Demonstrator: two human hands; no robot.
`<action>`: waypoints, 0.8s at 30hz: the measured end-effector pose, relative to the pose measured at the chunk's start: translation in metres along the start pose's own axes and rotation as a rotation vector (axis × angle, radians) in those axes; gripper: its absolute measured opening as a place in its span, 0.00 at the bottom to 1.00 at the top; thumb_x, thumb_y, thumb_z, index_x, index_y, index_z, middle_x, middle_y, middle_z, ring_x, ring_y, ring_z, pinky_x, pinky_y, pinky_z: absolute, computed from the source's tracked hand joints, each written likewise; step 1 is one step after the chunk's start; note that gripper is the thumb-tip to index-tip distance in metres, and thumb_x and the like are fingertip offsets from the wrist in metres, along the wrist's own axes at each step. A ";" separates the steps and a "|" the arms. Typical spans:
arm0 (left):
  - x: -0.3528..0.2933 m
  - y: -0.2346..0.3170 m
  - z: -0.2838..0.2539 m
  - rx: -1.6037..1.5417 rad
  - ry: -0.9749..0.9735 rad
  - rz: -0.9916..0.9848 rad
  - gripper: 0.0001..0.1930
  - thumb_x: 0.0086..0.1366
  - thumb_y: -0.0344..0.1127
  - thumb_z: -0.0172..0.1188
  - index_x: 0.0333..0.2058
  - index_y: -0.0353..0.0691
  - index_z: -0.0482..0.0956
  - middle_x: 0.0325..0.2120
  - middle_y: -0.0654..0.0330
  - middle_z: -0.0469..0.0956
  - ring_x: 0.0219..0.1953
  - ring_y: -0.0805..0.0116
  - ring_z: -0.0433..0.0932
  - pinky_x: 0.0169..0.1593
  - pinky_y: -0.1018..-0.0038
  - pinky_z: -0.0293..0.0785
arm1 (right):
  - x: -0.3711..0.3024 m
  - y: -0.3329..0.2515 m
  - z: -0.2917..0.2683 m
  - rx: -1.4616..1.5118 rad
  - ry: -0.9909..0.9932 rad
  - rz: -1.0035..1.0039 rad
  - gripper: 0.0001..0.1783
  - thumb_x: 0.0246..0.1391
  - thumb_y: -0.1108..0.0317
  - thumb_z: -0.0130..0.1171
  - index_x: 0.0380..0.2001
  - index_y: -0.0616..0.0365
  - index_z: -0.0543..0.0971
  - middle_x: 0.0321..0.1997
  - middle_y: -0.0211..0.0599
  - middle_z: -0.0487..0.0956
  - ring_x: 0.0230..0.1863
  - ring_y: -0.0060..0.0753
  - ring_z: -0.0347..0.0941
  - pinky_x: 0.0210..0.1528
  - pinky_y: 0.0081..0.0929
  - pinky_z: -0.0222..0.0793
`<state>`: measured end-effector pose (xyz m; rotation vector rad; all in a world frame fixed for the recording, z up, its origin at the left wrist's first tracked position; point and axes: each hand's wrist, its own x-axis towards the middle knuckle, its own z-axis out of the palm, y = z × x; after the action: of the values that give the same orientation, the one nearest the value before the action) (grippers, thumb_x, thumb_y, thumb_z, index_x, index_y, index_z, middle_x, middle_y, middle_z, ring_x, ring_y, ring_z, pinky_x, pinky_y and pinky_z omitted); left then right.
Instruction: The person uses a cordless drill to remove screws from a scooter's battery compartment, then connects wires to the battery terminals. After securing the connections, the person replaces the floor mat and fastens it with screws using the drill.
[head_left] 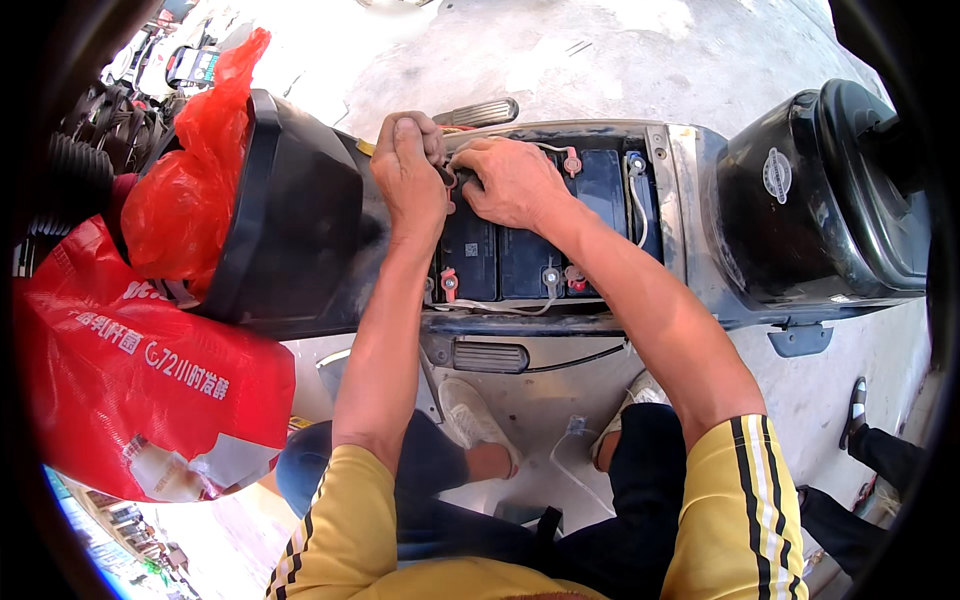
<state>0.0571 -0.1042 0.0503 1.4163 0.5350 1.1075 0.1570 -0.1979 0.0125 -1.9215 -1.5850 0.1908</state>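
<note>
Black batteries (520,262) sit side by side in the open floor compartment of a scooter, with pale wires (508,308) and red terminal caps (450,283) on them. Over the compartment's far left corner, my left hand (408,170) is closed with its fingers curled down. A small yellow piece (365,147) sticks out beside it. Right next to it, my right hand (512,182) bends its fingers together towards the same corner. A reddish cap or wire (450,190) shows between the hands. What the fingertips grip is hidden.
A black scooter box (300,205) with a red plastic bag (190,190) stands left, above a red printed sack (150,370). At the right is the black glossy seat housing (785,210). Footrests (490,357) flank the compartment. Another person's legs (890,450) show at lower right.
</note>
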 end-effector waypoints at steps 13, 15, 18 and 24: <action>0.005 -0.014 -0.006 0.082 0.001 0.031 0.18 0.83 0.41 0.46 0.33 0.38 0.72 0.26 0.64 0.69 0.27 0.74 0.68 0.29 0.74 0.66 | 0.003 0.005 0.001 0.027 0.051 -0.038 0.18 0.50 0.64 0.62 0.45 0.56 0.87 0.50 0.41 0.87 0.54 0.49 0.82 0.58 0.44 0.79; -0.010 0.009 0.006 0.208 0.087 -0.018 0.19 0.85 0.43 0.46 0.35 0.36 0.73 0.26 0.62 0.70 0.30 0.70 0.70 0.38 0.75 0.70 | 0.001 0.007 0.005 0.021 0.054 -0.035 0.18 0.51 0.64 0.62 0.45 0.56 0.87 0.50 0.41 0.87 0.54 0.49 0.82 0.58 0.44 0.79; 0.008 0.001 -0.006 -0.078 0.015 -0.144 0.17 0.77 0.40 0.51 0.27 0.40 0.67 0.19 0.65 0.63 0.21 0.73 0.60 0.28 0.73 0.58 | 0.002 -0.001 -0.001 0.021 -0.016 0.007 0.18 0.51 0.64 0.62 0.45 0.56 0.87 0.49 0.41 0.86 0.54 0.50 0.82 0.58 0.45 0.79; 0.039 -0.009 -0.041 -0.439 -0.478 -0.297 0.16 0.70 0.33 0.49 0.21 0.42 0.64 0.16 0.67 0.61 0.18 0.77 0.58 0.22 0.73 0.53 | 0.004 -0.002 -0.001 0.034 0.033 -0.037 0.19 0.51 0.64 0.61 0.46 0.55 0.87 0.49 0.41 0.86 0.54 0.50 0.82 0.57 0.45 0.80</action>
<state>0.0421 -0.0488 0.0475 1.1153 0.1355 0.5708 0.1569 -0.1946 0.0157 -1.8591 -1.5841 0.1681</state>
